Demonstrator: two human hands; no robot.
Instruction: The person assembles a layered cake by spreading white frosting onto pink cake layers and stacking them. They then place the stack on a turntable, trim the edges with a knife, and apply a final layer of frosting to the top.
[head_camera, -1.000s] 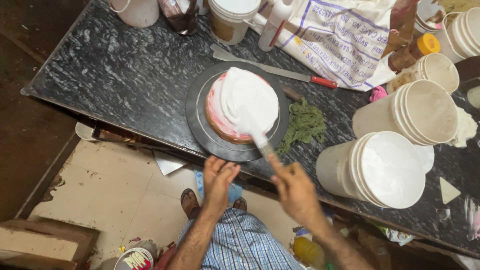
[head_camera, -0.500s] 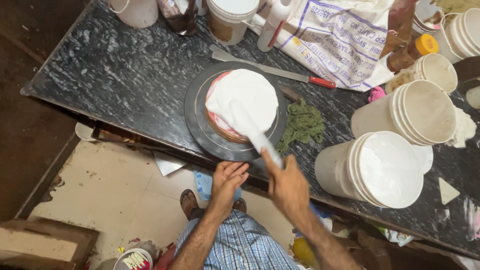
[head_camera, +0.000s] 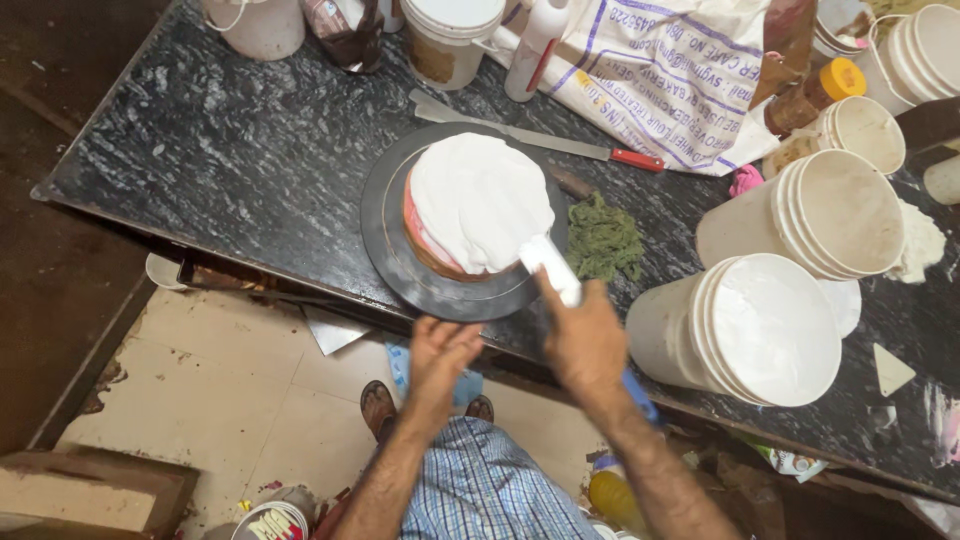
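Your right hand (head_camera: 588, 340) grip is clamped on the spatula (head_camera: 550, 266), touching the cake (head_camera: 478, 200) at 4 o'clock; your left hand (head_camera: 440, 352) fingers rest apart at the turntable (head_camera: 385, 240) edge.

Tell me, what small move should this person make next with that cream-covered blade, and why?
Probably sweep the spatula in the right hand along the cake side, while the left hand nudges the turntable rim. The top is thickly white, but the side facing the left hand shows bare pink and brown, and the blade sits at the cake's edge.
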